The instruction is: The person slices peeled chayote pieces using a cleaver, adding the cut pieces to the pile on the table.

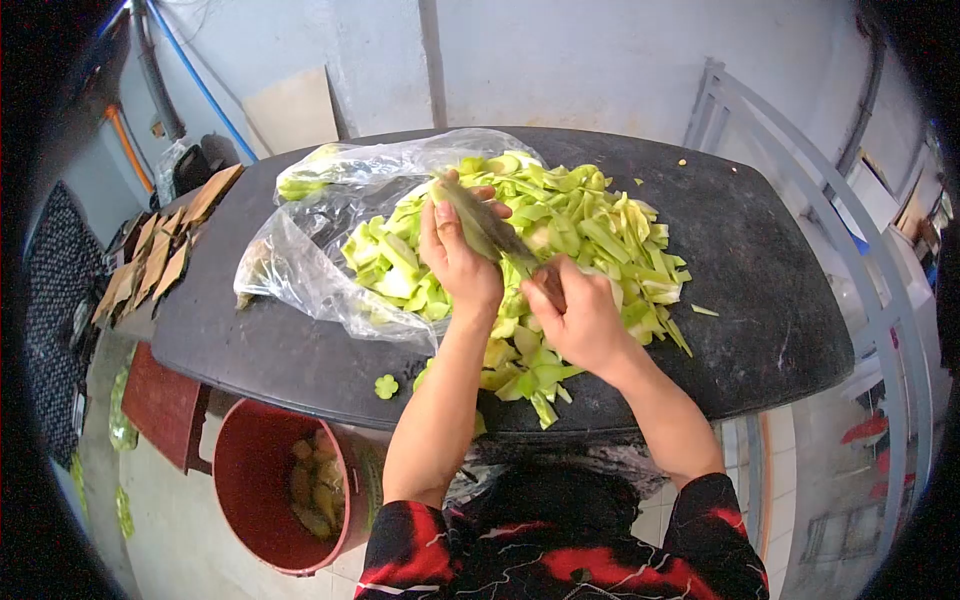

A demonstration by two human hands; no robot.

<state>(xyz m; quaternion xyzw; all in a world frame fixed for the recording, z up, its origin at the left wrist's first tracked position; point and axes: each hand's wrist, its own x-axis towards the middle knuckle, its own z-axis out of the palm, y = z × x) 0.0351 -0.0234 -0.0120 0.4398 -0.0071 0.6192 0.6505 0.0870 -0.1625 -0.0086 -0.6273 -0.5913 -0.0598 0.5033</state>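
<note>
A long pale green vegetable piece (467,218) lies in my left hand (458,248), with the fingers wrapped around it above the pile. My right hand (575,308) is closed around the handle of a knife, whose broad dark blade (508,235) rests against the vegetable. Most of the handle is hidden by my fingers. Under and behind both hands spreads a heap of sliced green vegetable pieces (590,230). A clear plastic bag (300,270) lies open at the heap's left, with green pieces at its upper end.
The dark table (760,300) has a small flower-shaped green slice (386,386) near its front edge. Below stands a red bucket (232,480) holding vegetable pieces, beside a red stool (160,410). A grey metal railing (885,300) is at the right, cardboard (165,250) at the left.
</note>
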